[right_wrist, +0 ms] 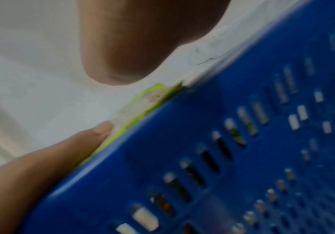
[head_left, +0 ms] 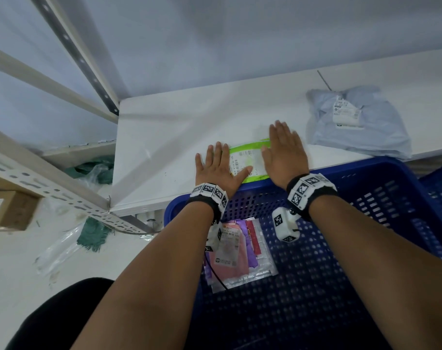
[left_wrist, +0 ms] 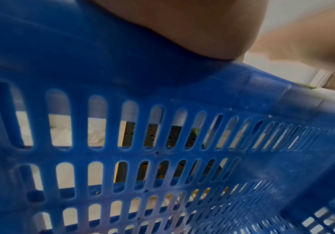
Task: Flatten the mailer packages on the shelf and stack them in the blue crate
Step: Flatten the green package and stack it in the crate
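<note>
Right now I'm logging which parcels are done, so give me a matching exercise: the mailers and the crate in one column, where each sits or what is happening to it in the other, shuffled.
Things:
1. green mailer
2. grey mailer
3. pink mailer
4. blue crate

Places or states:
A. lying inside the crate
B. crumpled on the shelf's right part, untouched
C. against the shelf's front edge
D. pressed flat under the left hand and right hand

Pairs: 1-D, 2-B, 3-A, 4-C
</note>
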